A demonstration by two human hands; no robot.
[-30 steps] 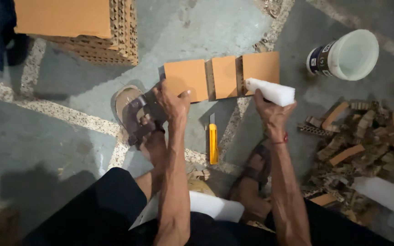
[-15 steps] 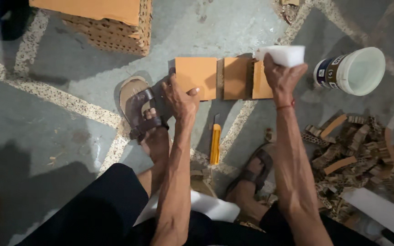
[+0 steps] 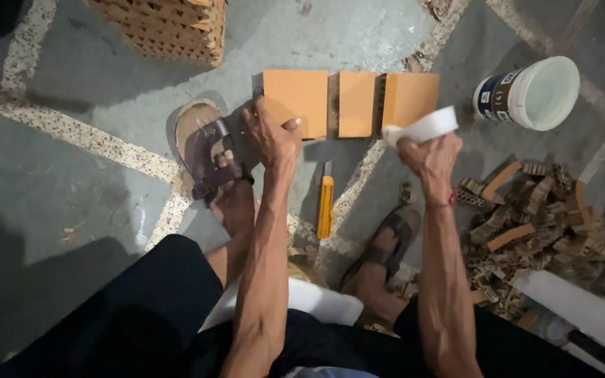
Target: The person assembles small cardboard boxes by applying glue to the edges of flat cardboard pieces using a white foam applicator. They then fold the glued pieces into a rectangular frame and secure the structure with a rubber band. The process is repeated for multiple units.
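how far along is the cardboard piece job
Done, it seems: three cut pieces lie in a row, and scraps are piled to the right. In hand: left hand presses the left piece, right hand grips a white strip. The knife lies idle.

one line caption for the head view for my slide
Left hand presses a cardboard piece; right hand holds a white strip beside it.

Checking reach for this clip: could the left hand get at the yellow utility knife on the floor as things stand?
Probably yes. The left hand rests on the leftmost orange cardboard piece, and the yellow utility knife lies just below it on bare floor between the feet, nothing covering it.
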